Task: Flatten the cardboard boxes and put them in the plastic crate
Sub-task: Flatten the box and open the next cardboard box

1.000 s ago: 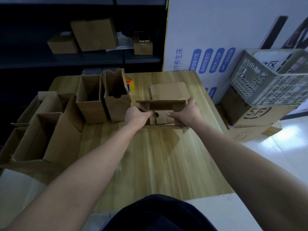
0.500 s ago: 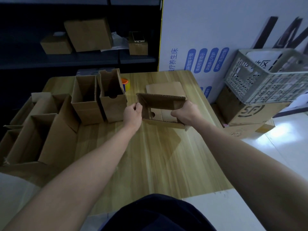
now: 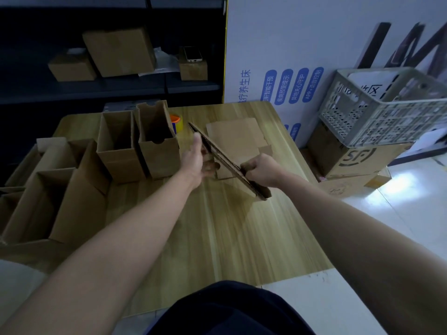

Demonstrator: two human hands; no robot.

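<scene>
Cardboard box [image 3: 225, 157], nearly flat: right hand [image 3: 261, 169] grips its near end, left hand [image 3: 193, 158] presses it with straight fingers. Loosened, it could spring open before reaching the crate [image 3: 387, 112].

The box [image 3: 227, 160] in the grip is plain brown cardboard, darker along its edge. Under it the table [image 3: 217, 226] is pale yellowish wood with long streaked grain. Left of the grip the open boxes [image 3: 116, 151] are the same brown, and the tape roll [image 3: 175, 120] beside them is orange. Right of the grip the crate [image 3: 387, 122] is light grey, pierced in a grid; the carton [image 3: 362, 160] below it is brown with a dark logo. Beyond, the white wall [image 3: 278, 44] carries blue labels.
</scene>
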